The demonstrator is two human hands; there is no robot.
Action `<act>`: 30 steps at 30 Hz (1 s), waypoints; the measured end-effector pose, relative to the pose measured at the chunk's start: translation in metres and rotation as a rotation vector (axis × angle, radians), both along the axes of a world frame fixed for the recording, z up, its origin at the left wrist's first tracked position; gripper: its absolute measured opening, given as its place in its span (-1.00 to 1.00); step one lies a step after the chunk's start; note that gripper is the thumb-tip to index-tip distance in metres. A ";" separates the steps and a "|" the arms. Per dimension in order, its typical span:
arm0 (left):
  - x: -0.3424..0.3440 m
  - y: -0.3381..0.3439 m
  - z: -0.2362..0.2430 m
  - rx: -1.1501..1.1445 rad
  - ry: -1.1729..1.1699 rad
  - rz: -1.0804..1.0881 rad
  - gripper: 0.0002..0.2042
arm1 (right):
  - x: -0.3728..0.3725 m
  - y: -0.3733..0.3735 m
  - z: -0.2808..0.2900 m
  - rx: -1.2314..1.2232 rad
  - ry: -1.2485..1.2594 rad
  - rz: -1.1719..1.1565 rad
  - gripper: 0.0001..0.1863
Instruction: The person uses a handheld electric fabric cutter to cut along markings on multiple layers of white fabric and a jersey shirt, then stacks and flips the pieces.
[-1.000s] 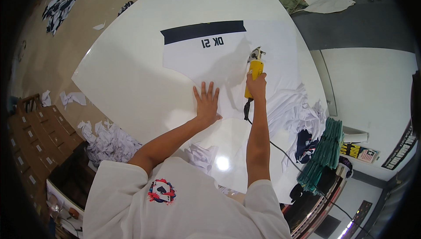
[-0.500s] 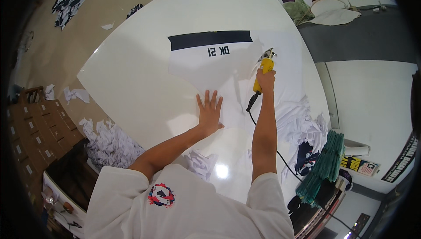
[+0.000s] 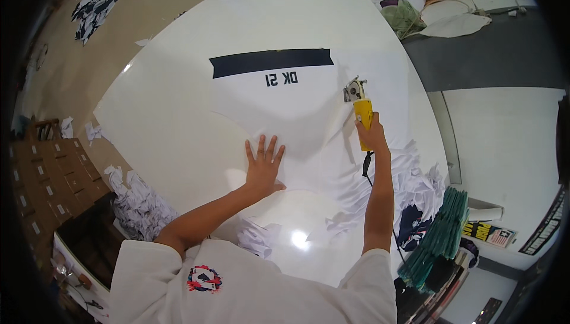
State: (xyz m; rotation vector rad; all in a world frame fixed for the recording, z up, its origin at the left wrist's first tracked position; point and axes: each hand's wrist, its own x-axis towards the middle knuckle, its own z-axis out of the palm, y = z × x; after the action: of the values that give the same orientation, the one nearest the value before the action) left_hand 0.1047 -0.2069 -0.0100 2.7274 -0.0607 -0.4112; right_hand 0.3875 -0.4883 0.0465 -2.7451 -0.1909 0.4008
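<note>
A white fabric piece [image 3: 279,107] with a dark band along its far edge and dark printed characters lies flat on the big white table [image 3: 178,98]. My left hand [image 3: 263,165] presses flat on the near part of the fabric, fingers spread. My right hand [image 3: 371,137] grips the yellow handle of a small electric rotary cutter [image 3: 358,103]. Its metal blade head rests at the fabric's right edge. A black cord [image 3: 367,166] runs back from the cutter under my right forearm.
White fabric scraps [image 3: 409,181] pile up at the table's right edge, more on the floor at the left [image 3: 139,202]. Green stacked fabric [image 3: 442,241] sits lower right. Cardboard boxes [image 3: 41,175] stand at the left. Dark patterned pieces [image 3: 95,9] lie on the floor beyond.
My right hand has pushed the cutter farther away along the fabric's right edge. My left hand stays pressed flat on the fabric.
</note>
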 end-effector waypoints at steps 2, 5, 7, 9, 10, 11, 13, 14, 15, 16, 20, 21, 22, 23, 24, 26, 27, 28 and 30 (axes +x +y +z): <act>0.002 0.003 0.003 0.006 0.011 -0.005 0.26 | 0.003 -0.005 0.008 0.013 0.021 0.054 -0.38; 0.003 0.002 0.004 0.001 0.020 -0.002 0.25 | 0.014 -0.001 0.021 0.028 0.067 0.090 -0.40; 0.004 0.001 0.003 -0.004 0.018 0.002 0.25 | 0.020 0.006 0.031 0.037 0.128 0.080 -0.39; 0.005 0.001 0.004 0.008 0.026 -0.012 0.26 | 0.032 -0.004 0.023 0.009 0.099 0.121 -0.37; 0.006 0.000 0.005 0.014 0.030 -0.015 0.26 | 0.037 -0.006 0.020 -0.005 0.085 0.145 -0.36; 0.007 0.000 0.006 0.015 0.030 -0.020 0.26 | 0.041 -0.008 0.018 -0.011 0.078 0.154 -0.36; 0.007 0.000 0.008 0.017 0.032 -0.023 0.27 | 0.048 -0.009 0.017 -0.021 0.064 0.179 -0.35; 0.008 -0.001 0.006 0.018 0.024 -0.024 0.26 | 0.051 -0.006 0.019 -0.013 0.083 0.181 -0.35; 0.008 0.000 0.005 0.020 0.016 -0.025 0.26 | 0.054 -0.004 0.020 -0.004 0.101 0.182 -0.35; 0.008 -0.001 0.005 0.020 0.006 -0.027 0.26 | 0.056 -0.002 0.023 0.004 0.117 0.184 -0.35; 0.008 -0.001 0.007 0.040 0.001 -0.040 0.26 | 0.063 0.009 0.027 -0.008 0.123 0.196 -0.35; 0.008 -0.001 0.008 0.044 -0.002 -0.041 0.26 | 0.066 0.013 0.029 -0.019 0.149 0.187 -0.35; 0.008 -0.001 0.007 0.048 -0.005 -0.041 0.26 | 0.068 0.018 0.031 -0.030 0.175 0.179 -0.35; 0.009 -0.001 0.007 0.052 -0.006 -0.043 0.26 | 0.070 0.021 0.030 -0.032 0.178 0.173 -0.34; 0.009 -0.001 0.006 0.056 -0.007 -0.044 0.26 | 0.072 0.024 0.030 -0.035 0.181 0.166 -0.34; 0.010 -0.001 0.006 0.049 0.004 -0.037 0.26 | 0.076 0.030 0.028 -0.048 0.166 0.168 -0.33; 0.010 -0.002 0.008 0.040 0.017 -0.029 0.26 | 0.078 0.033 0.027 -0.058 0.149 0.176 -0.32; 0.010 -0.001 0.009 0.031 0.031 -0.021 0.26 | 0.080 0.037 0.027 -0.067 0.132 0.183 -0.32; 0.009 -0.001 0.005 0.039 0.032 -0.026 0.25 | 0.085 0.043 0.027 -0.057 0.134 0.201 -0.31</act>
State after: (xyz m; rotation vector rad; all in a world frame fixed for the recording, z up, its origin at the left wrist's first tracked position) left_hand 0.1140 -0.2080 -0.0046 2.7600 -0.0803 -0.4676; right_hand 0.4721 -0.4449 0.0731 -2.7511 -0.4291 0.6508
